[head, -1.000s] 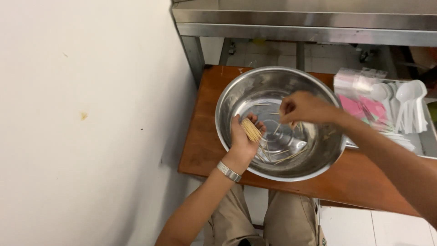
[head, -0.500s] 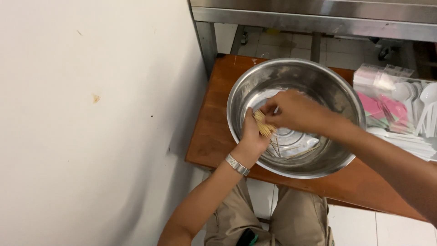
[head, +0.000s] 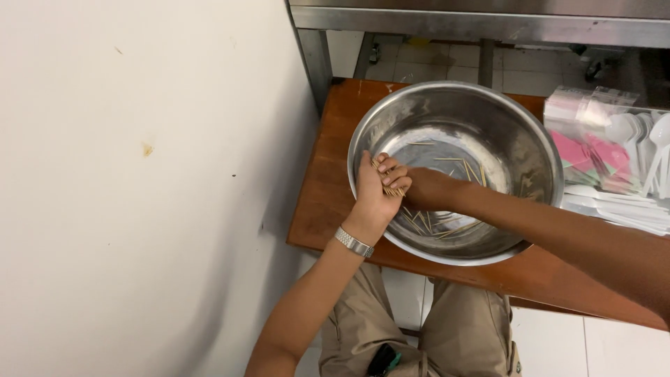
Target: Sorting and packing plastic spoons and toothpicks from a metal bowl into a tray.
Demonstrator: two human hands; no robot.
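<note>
A large steel bowl [head: 537,153] stands on a brown wooden table [head: 328,202], with several loose toothpicks [head: 447,220] scattered on its bottom. My left hand [head: 370,199], with a metal watch at the wrist, is inside the bowl's left side, closed around a bundle of toothpicks [head: 391,187]. My right hand [head: 419,187] reaches in from the right and presses its fingers against that same bundle, right beside the left hand.
A tray at the table's right holds white plastic spoons [head: 642,139] and clear bags with pink contents [head: 586,150]. A steel shelf frame [head: 481,24] runs along the back. A white wall [head: 139,174] fills the left side.
My right hand has moved left across the bowl and joined my left hand at the bundle. The camera view has shifted, so the bowl sits further right.
</note>
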